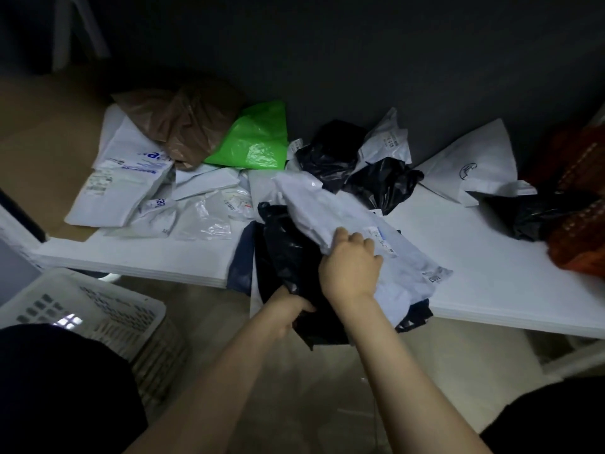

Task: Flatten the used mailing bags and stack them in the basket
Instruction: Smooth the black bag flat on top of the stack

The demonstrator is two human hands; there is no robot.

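A pile of flattened mailing bags hangs over the front edge of the white table (491, 257). On top lies a pale lilac-white bag (343, 214) with a label, over black bags (288, 253). My right hand (352, 263) lies on the pale bag with its fingers curled over the bag's left edge. My left hand (288, 308) grips the lower edge of the black bags below the table edge. A white slotted basket (98, 309) stands on the floor at the lower left, partly hidden by my dark clothing.
Loose bags cover the back of the table: white printed ones (127, 172), a brown one (183, 122), a green one (258, 139), crumpled black ones (360, 168), a white one (474, 162). An orange-red woven thing (576, 224) sits at the right edge. A dark wall stands behind.
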